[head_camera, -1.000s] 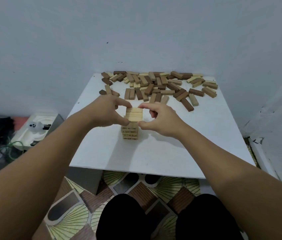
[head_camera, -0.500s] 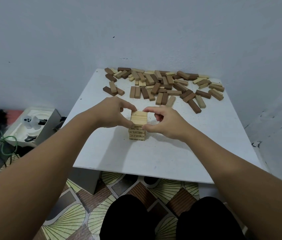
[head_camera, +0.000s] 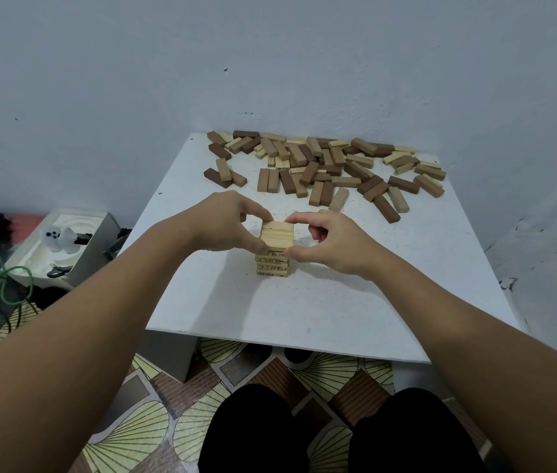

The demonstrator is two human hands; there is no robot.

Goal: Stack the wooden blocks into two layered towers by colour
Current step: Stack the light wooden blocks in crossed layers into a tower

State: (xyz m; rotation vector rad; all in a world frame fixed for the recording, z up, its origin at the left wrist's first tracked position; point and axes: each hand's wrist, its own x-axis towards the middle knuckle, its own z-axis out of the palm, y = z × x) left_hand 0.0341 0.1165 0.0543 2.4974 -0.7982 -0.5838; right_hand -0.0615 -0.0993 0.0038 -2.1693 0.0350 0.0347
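Left hand (head_camera: 225, 221) and right hand (head_camera: 330, 242) both pinch the top layer of the short pale wooden block tower (head_camera: 273, 249) with their fingers; mixed brown loose blocks (head_camera: 324, 165) lie behind it.

Both bare forearms reach forward and converge. The left hand (head_camera: 225, 221) curls in from one side, thumb low and forefinger high, forming a pinching grip. The right hand (head_camera: 330, 242) mirrors it from the other side, its fingertips (head_camera: 292, 219) facing the left hand's, other fingers tucked.
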